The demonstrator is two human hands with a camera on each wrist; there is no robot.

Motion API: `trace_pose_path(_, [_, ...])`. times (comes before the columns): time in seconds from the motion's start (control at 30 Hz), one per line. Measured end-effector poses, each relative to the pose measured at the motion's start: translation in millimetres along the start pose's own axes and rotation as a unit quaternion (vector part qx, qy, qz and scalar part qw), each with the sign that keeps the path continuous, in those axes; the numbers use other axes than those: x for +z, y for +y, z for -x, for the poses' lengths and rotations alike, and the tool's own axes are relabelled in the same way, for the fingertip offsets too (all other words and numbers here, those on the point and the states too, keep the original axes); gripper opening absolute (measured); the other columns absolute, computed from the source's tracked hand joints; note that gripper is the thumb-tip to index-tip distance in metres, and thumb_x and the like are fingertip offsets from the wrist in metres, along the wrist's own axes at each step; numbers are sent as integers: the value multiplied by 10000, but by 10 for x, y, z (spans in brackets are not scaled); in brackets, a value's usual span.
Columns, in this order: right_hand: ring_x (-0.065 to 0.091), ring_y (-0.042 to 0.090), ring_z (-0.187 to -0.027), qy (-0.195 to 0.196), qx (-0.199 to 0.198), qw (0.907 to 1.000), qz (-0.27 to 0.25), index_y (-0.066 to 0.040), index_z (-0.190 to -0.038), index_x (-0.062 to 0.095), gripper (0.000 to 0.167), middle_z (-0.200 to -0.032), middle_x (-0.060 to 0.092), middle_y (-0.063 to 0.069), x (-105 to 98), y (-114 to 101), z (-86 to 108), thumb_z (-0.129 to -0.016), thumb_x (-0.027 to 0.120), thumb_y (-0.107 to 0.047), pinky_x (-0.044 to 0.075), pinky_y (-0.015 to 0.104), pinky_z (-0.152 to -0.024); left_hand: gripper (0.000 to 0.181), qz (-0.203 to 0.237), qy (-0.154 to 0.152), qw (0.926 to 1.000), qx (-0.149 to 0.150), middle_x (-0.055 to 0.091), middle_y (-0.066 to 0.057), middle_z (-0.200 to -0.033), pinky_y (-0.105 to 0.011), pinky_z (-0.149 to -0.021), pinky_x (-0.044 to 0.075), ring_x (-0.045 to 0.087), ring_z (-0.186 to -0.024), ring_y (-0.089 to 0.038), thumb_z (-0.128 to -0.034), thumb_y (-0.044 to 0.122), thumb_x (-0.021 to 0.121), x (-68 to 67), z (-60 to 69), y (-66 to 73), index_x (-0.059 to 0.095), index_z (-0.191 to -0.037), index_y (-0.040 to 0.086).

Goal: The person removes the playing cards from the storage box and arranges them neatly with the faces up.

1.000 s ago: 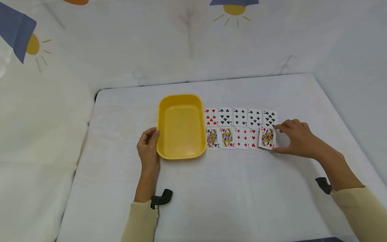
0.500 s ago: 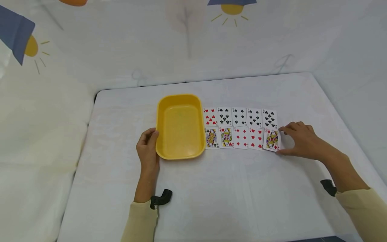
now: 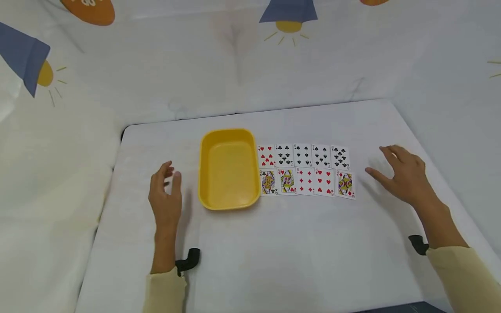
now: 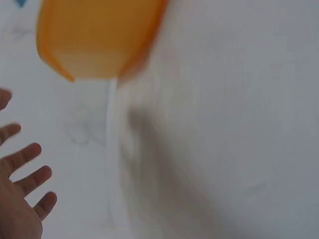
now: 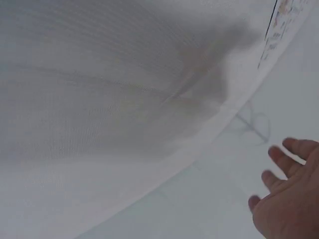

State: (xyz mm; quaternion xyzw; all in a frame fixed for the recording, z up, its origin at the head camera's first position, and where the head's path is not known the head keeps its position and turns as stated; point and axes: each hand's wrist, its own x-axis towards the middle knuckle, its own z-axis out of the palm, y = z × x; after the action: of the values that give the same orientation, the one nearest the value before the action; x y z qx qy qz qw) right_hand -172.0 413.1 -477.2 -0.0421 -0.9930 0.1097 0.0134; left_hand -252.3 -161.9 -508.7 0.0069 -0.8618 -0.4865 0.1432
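Note:
In the head view a yellow tray (image 3: pixel 229 204) stands on the table with nothing in it. Playing cards lie face up in two rows against its right side. The eight of clubs (image 3: pixel 340 157) ends the upper row, and the queen of diamonds (image 3: pixel 345 184), slightly tilted, ends the lower one. My left hand (image 3: pixel 166 198) hovers to the left of the tray, apart from it, fingers loosely bent. To the right of the cards my right hand (image 3: pixel 407 176) is raised above the table, thumb and fingers spread, holding nothing. Both wrist views show the fingers touching nothing.
A white cloth covers the table (image 3: pixel 266 256), with white printed fabric walls (image 3: pixel 188 65) behind and at the sides. A dark flat object (image 3: pixel 407 308) shows at the bottom edge, near the right sleeve (image 3: pixel 465 274).
The queen of diamonds has shifted right to lie at the lower row's end, and my right hand has let it go and drawn away. My left hand has released the tray and moved left.

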Motion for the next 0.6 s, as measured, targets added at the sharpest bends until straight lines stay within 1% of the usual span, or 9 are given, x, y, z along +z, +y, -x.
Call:
trace_pose_path(0.03, [82, 487, -1462, -24, 89, 9999, 79, -6, -1538, 286, 833, -1567, 223, 279, 39, 13, -50, -957, 584, -523, -1, 689, -1134, 483, -870, -234, 9954, 338, 508, -109, -1434, -516, -1082, 326, 436, -1329, -305, -1041, 379, 511, -84, -60, -17, 488, -1485, 190])
trace_pose_path(0.1, [-114, 430, -1488, -128, 229, 9994, 229, -39, -1589, 140, 898, -1637, 52, 228, 121, 36, -155, -975, 483, -598, -146, 669, -1115, 585, -2248, -731, 9678, 869, 317, -97, -1597, -621, -1145, 151, 223, -1470, -349, -1050, 451, 428, -223, -185, -48, 308, -1583, 242])
trace_pose_path(0.13, [-187, 411, -1477, -202, 301, 9989, 307, -67, -1601, 84, 907, -1651, -21, 200, 161, 37, -207, -979, 432, -627, -199, 661, -1093, 623, -2681, -969, 9535, 975, 219, -81, -1642, -649, -1153, 59, 112, -1504, -361, -1049, 498, 384, -272, -239, -61, 230, -1605, 261])
trace_pose_path(0.17, [-230, 404, -1463, -258, 355, 9985, 339, -93, -1606, 48, 905, -1654, -80, 176, 195, 39, -253, -980, 396, -646, -232, 660, -1071, 639, -2889, -1157, 9455, 954, 149, -61, -1664, -658, -1153, -3, 38, -1515, -358, -1052, 524, 338, -303, -288, -78, 173, -1614, 268])
trace_pose_path(0.2, [-251, 405, -1454, -293, 389, 9982, 358, -111, -1608, 31, 897, -1653, -112, 160, 222, 33, -301, -981, 369, -656, -251, 660, -1054, 648, -2992, -1268, 9417, 873, 102, -50, -1673, -666, -1145, -53, -13, -1517, -358, -1053, 543, 304, -318, -325, -98, 137, -1617, 272])
trace_pose_path(0.23, [-258, 408, -1450, -308, 406, 9981, 358, -122, -1609, 20, 890, -1652, -132, 149, 243, 23, -343, -982, 352, -660, -260, 662, -1044, 656, -3074, -1341, 9388, 779, 65, -38, -1676, -663, -1140, -86, -52, -1516, -350, -1050, 560, 277, -320, -351, -119, 110, -1617, 276])
trace_pose_path(0.3, [-251, 403, -1454, -301, 398, 9983, 313, -126, -1610, 23, 880, -1655, -131, 139, 275, -15, -387, -985, 342, -657, -265, 662, -1040, 664, -3086, -1390, 9385, 677, 36, -25, -1677, -659, -1135, -110, -85, -1513, -345, -1047, 574, 263, -296, -377, -151, 98, -1617, 276])
trace_pose_path(0.4, [-215, 380, -1475, -241, 323, 9990, 200, -94, -1607, 61, 872, -1660, -72, 156, 320, -101, -395, -994, 365, -634, -253, 653, -1058, 669, -3089, -1425, 9378, 688, 41, -13, -1676, -645, -1142, -111, -95, -1514, -326, -1041, 584, 271, -221, -377, -193, 107, -1616, 284])
trace_pose_path(0.6, [-107, 374, -1504, -105, 142, 9998, -1, 18, -1569, 167, 833, -1632, 92, 226, 386, -211, -265, -1015, 448, -536, -185, 648, -1108, 665, -3180, -1550, 9322, 762, 94, -50, -1672, -636, -1158, -69, -56, -1518, -332, -1044, 568, 291, -90, -303, -315, 142, -1616, 262])
